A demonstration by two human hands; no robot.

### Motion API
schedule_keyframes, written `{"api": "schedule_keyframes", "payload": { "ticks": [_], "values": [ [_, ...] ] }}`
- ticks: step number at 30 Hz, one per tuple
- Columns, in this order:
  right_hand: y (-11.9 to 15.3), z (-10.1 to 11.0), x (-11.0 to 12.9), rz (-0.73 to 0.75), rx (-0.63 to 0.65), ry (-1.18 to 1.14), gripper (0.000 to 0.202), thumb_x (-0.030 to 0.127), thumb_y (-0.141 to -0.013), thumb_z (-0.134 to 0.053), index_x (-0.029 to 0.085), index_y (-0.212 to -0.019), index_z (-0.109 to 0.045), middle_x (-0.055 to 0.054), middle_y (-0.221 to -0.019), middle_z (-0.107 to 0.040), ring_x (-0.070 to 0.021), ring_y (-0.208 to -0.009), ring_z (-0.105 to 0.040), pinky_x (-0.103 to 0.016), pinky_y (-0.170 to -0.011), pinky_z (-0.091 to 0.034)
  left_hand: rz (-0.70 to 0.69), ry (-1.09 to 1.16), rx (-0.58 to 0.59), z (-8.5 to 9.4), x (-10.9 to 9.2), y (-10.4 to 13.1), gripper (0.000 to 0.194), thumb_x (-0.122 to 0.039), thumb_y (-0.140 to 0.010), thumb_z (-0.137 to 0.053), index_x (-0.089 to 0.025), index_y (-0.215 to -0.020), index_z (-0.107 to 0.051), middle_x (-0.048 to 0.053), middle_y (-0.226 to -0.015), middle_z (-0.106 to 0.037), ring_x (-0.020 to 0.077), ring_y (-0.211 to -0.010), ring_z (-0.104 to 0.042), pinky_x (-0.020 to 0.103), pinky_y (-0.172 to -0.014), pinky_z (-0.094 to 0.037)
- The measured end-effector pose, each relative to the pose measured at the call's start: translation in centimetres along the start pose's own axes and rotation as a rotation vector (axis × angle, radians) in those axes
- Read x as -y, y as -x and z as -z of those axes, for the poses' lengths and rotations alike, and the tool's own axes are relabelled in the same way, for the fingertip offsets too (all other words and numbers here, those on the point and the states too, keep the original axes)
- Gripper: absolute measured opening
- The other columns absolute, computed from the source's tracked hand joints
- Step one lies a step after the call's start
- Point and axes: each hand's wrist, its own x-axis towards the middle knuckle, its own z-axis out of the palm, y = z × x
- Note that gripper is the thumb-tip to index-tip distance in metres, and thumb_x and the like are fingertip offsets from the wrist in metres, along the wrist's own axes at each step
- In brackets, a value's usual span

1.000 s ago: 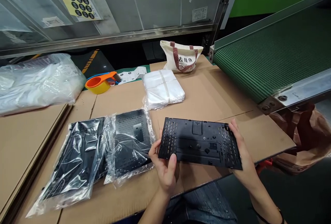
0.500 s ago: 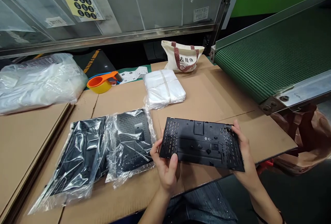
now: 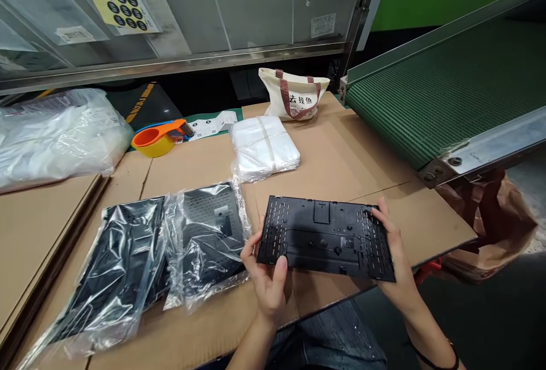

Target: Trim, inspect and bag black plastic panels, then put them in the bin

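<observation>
A black plastic panel (image 3: 315, 239) with rows of vent slots at both ends is held up over the near edge of the cardboard-covered table. My left hand (image 3: 268, 284) grips its left end, thumb on the front face and fingers behind. Around the right end closes my right hand (image 3: 394, 250), fingertips over the top corner. To the left lie two similar black panels in clear plastic bags, one bagged panel (image 3: 213, 233) nearer my left hand and another bagged panel (image 3: 123, 256) farther left, their edges touching or overlapping.
Behind the panel sit a strapped stack of clear bags (image 3: 265, 148) and a cream tote bag (image 3: 294, 94). An orange-and-yellow tape dispenser (image 3: 156, 138) stands near a large plastic bundle (image 3: 60, 134). A green conveyor belt (image 3: 447, 85) slopes up at right, above a brown paper bag (image 3: 499, 227).
The whole view has shifted slightly, so things appear a little farther left. Both hands keep the same hold on the black panel.
</observation>
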Motion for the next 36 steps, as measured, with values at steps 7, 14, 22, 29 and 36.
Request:
{"api": "schedule_keyframes", "payload": {
  "ticks": [7,14,22,29,36],
  "values": [
    [0.05,0.02,0.0,-0.017,-0.006,0.003,0.071,0.048,-0.087,-0.06,0.032,-0.148,-0.027,-0.006,-0.162,-0.01,-0.0279,-0.148,-0.013,-0.047,-0.119,-0.021,-0.018,0.02,0.015,-0.13,-0.02,-0.27,0.046,-0.026,-0.086,-0.064,-0.028,-0.128,-0.046,0.008,-0.137,-0.053,0.0227,-0.131,-0.046,0.034,-0.108,-0.033],
    [0.08,0.06,-0.13,-0.002,0.008,0.009,0.069,0.044,-0.088,-0.06,0.031,-0.148,-0.028,-0.006,-0.162,-0.011,-0.0274,-0.148,-0.013,-0.047,-0.119,-0.02,-0.015,0.008,0.001,0.1,0.07,-0.05,0.047,-0.027,-0.084,-0.066,-0.027,-0.127,-0.047,0.009,-0.137,-0.053,0.0251,-0.129,-0.047,0.039,-0.111,-0.03],
    [0.06,-0.04,-0.32,0.007,0.006,0.029,0.065,0.038,-0.089,-0.058,0.029,-0.147,-0.029,-0.006,-0.162,-0.014,-0.0242,-0.148,-0.016,-0.042,-0.119,-0.021,-0.012,0.008,0.01,-0.01,0.1,-0.16,0.046,-0.026,-0.085,-0.064,-0.027,-0.128,-0.046,0.009,-0.137,-0.052,0.0254,-0.131,-0.046,0.04,-0.111,-0.03],
    [0.0,0.07,-0.24,0.007,-0.003,0.031,0.065,0.039,-0.089,-0.059,0.03,-0.146,-0.031,-0.006,-0.162,-0.015,-0.0246,-0.148,-0.016,-0.042,-0.119,-0.022,-0.02,0.0,0.025,0.01,-0.01,-0.12,0.046,-0.026,-0.087,-0.062,-0.028,-0.129,-0.046,0.009,-0.139,-0.05,0.0248,-0.133,-0.044,0.038,-0.112,-0.03],
    [0.16,0.05,-0.28,0.001,0.008,0.041,0.066,0.039,-0.088,-0.059,0.031,-0.147,-0.029,-0.006,-0.162,-0.014,-0.0262,-0.148,-0.017,-0.045,-0.118,-0.024,-0.012,-0.006,0.01,0.02,0.03,-0.16,0.046,-0.027,-0.086,-0.064,-0.027,-0.128,-0.046,0.01,-0.137,-0.052,0.0254,-0.131,-0.046,0.039,-0.111,-0.031]
  ]
}}
